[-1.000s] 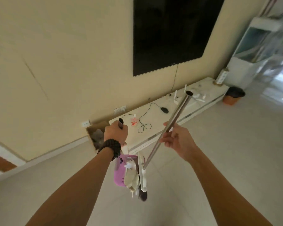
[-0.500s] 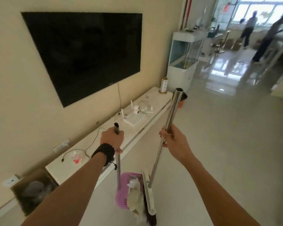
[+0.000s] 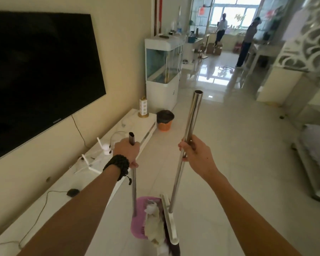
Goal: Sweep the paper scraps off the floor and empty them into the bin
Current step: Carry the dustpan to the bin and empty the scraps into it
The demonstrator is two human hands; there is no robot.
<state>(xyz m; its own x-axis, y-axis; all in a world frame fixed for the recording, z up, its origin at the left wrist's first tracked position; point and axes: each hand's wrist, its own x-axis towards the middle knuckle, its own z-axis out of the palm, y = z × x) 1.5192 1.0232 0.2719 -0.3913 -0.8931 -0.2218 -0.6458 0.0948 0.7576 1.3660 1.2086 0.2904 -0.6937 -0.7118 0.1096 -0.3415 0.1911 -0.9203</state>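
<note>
Fingers of left hand [image 3: 127,151] wrap the dustpan [image 3: 139,224] pole, right hand [image 3: 196,154] the broom [image 3: 189,130]; bin [image 3: 164,120] now nearer; scraps [image 3: 153,220] half-hidden.

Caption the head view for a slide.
Left hand carries the scrap-filled pink dustpan, right hand the broom, facing the orange bin.

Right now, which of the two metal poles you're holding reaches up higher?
The broom pole in the right hand. It rises well above the fist, while the dustpan pole barely pokes out of the left hand, the one with the bead bracelet.
</note>
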